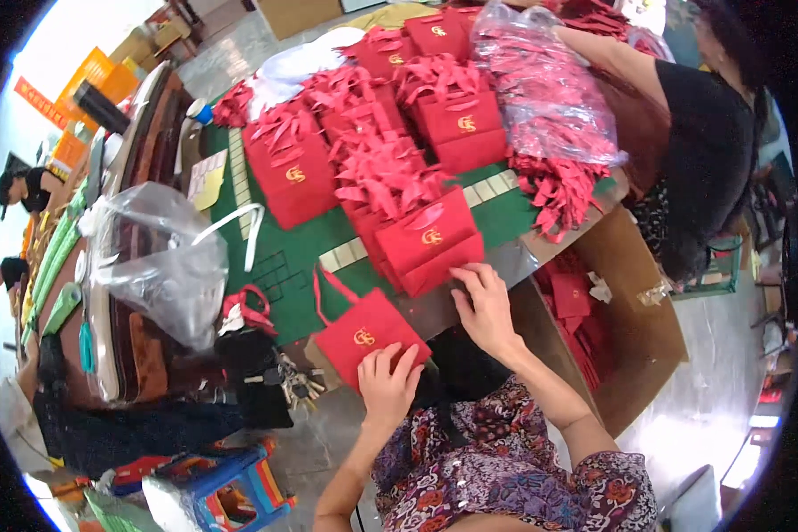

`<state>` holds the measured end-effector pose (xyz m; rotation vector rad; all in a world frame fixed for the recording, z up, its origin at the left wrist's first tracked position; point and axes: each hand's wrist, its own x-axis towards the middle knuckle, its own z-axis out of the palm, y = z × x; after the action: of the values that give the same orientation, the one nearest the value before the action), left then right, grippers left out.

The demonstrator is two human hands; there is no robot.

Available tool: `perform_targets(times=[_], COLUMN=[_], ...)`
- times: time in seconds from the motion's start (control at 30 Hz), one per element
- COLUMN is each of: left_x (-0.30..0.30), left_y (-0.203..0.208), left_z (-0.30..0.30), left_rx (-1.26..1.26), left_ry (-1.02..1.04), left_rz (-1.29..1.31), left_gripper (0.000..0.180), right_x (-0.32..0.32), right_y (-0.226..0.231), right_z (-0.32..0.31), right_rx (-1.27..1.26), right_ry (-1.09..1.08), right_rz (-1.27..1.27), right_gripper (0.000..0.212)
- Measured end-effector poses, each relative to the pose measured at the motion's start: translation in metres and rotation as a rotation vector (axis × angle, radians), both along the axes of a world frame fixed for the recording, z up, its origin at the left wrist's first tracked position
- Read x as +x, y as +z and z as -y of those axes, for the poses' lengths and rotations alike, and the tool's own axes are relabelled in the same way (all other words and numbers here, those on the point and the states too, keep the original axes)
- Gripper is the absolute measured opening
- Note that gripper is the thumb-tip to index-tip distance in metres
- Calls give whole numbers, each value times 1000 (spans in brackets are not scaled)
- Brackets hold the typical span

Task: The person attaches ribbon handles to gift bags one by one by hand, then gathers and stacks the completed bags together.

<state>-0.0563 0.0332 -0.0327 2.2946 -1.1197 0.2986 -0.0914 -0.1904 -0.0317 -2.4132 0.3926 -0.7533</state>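
Observation:
A small red gift bag [356, 335] with a gold emblem and red ribbon handles lies tilted at the near table edge. My left hand [388, 379] rests on its lower front, fingers laid over the surface and slightly apart. To the right, my right hand [483, 310] has its fingers spread, the tips at the near lower edge of a row of stacked red gift bags [430, 253]. That hand holds nothing I can see. The thumb of my left hand is mostly hidden.
More red bags [293, 182] and a clear plastic sack [550, 89] of them cover the green table. A co-worker's arm [616, 62] reaches over that sack. An open cardboard box [647, 310] with red bags stands right. Keys [294, 381] hang left, near a clear plastic bag [168, 266].

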Motion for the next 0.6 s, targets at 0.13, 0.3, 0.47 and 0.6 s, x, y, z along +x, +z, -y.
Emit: perform_targets(times=[0.13,0.3,0.47,0.6], left_x=[14,53,71,72], left_y=[5,10,5,6], left_z=[-10,-30,-44,-45], left_rx=[-80,-91,38,102], left_ry=[19,140,224,227], left_rz=[-96,-72,-86,-116], left_gripper=[39,39,46,49], right_x=[-7,-24,-32,-30], right_y=[-13,-25,-25,-20], right_z=[33,81,72,46], right_rx=[-128,-345,-292,-289], right_ry=[-333,-591,-557,-396], right_rz=[76,-21,-130,-108], right_gripper=[40,52,46,25])
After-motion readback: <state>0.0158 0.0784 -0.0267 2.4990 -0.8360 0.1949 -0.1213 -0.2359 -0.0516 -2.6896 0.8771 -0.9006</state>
